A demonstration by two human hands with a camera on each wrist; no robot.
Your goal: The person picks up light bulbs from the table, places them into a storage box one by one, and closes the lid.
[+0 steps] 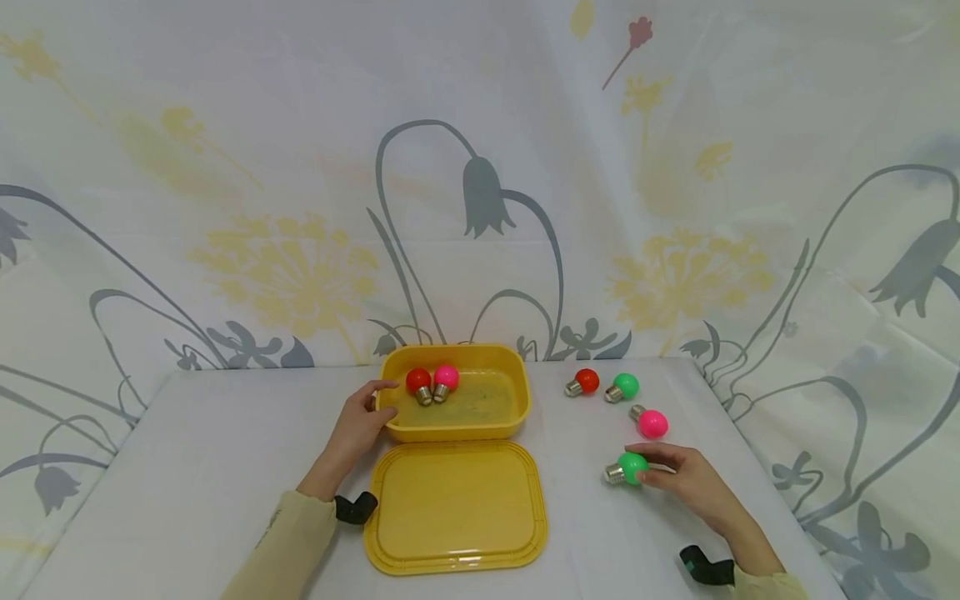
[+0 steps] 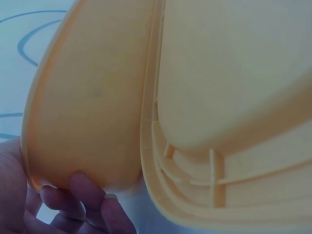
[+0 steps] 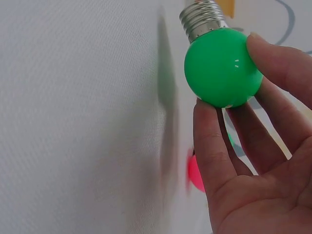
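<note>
My right hand (image 1: 693, 483) pinches a green light bulb (image 1: 633, 467) by its round globe, its metal screw base pointing left. In the right wrist view the thumb and fingertips grip the globe (image 3: 222, 68), and a shadow falls on the cloth beside it. My left hand (image 1: 357, 427) holds the left end of a yellow plastic box (image 1: 487, 406), thumb and fingers about its rim. Curled fingers (image 2: 85, 190) rest against the box's end wall in the left wrist view. Inside the box, a red bulb (image 1: 418, 382) and a pink bulb (image 1: 446, 377) lie side by side.
Directly in front of the box lies a yellow lid (image 1: 457, 506). To the box's right, a red bulb (image 1: 587, 381), another green bulb (image 1: 626, 386) and a pink bulb (image 1: 653, 424) lie on the white cloth (image 1: 210, 467). A flower-patterned curtain (image 1: 465, 275) hangs behind.
</note>
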